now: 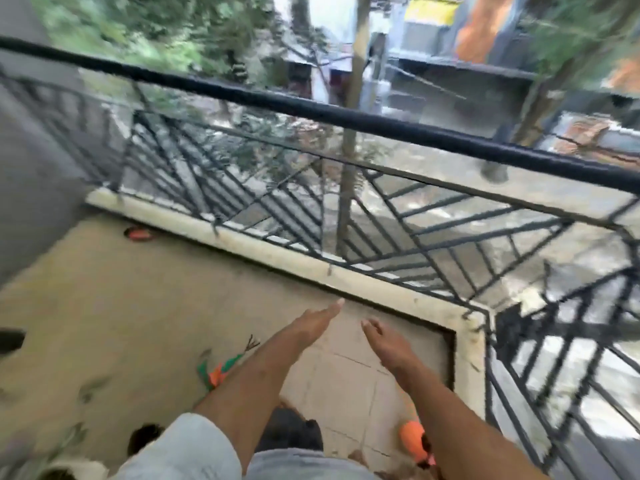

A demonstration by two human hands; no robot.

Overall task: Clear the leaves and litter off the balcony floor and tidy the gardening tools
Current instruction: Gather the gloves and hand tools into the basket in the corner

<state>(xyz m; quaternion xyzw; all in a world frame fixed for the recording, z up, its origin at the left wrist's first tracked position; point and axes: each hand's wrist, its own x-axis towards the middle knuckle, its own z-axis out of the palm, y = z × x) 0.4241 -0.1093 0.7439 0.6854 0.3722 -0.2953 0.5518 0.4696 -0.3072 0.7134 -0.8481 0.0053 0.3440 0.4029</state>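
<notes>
Both my hands are stretched out ahead of me over the balcony floor (pixel 121 306), empty and near each other but not touching. My left hand (pixel 311 323) has its fingers straight and flat, pointing toward the pale curb (pixel 277 252) under the black railing (pixel 346 114). My right hand (pixel 384 339) is relaxed, fingers loosely extended, holding nothing.

Gardening tools lie on the floor below my arms. A small green-and-orange hand rake (pixel 225 365) with dark prongs sits just left of my left forearm. Another orange-handled tool (pixel 414 434) lies under my right forearm, near the corner where the curb turns; its working end is hidden. A third orange object (pixel 140 233) rests far off by the curb beside the grey wall (pixel 31 168), too blurred to identify.

Some dark leaf litter (pixel 90 389) is scattered on the floor at lower left. My light sleeve (pixel 187 445) covers the left upper arm. Everything is motion-blurred.
</notes>
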